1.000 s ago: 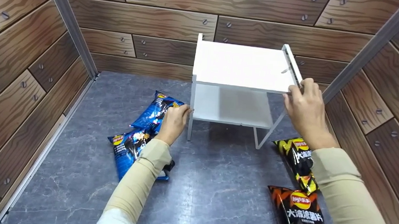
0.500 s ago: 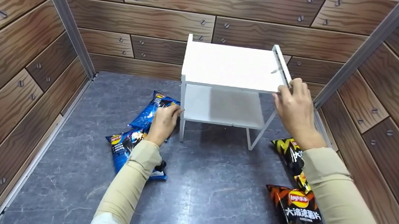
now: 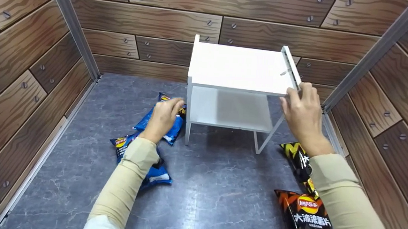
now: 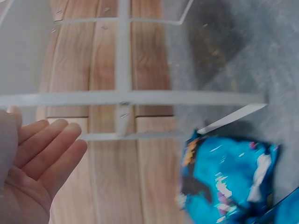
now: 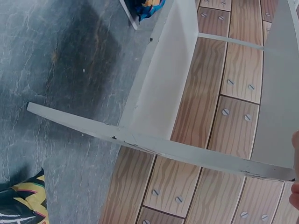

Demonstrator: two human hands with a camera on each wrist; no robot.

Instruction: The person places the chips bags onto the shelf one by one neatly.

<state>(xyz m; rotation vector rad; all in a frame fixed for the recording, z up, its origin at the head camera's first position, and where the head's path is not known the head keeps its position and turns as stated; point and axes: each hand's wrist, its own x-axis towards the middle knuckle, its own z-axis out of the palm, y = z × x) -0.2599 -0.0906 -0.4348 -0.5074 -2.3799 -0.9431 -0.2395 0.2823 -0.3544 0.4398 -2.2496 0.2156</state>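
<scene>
A white two-tier side table (image 3: 238,67) stands on the grey floor by the back wall. My right hand (image 3: 302,111) grips its front right top corner, thumb at the front edge and fingers over the side rail. In the right wrist view only a bit of those fingers (image 5: 295,195) shows at the frame's end. My left hand (image 3: 163,117) is lifted just left of the front left leg, holding nothing. The left wrist view shows its fingers (image 4: 51,144) loosely extended beside the white frame. Below it lies a blue chip bag (image 3: 173,128), partly covered by the hand.
A second blue chip bag (image 3: 158,176) lies under my left forearm. On the right are a yellow-and-black chip bag (image 3: 292,155), partly behind my right sleeve, and an orange-and-black one (image 3: 308,219). Wood-patterned walls (image 3: 153,21) enclose the floor (image 3: 217,192) on the left, back and right.
The side table has shifted slightly left, my right hand moving along with it. My left hand has let go of the front left leg and drawn up and left.
</scene>
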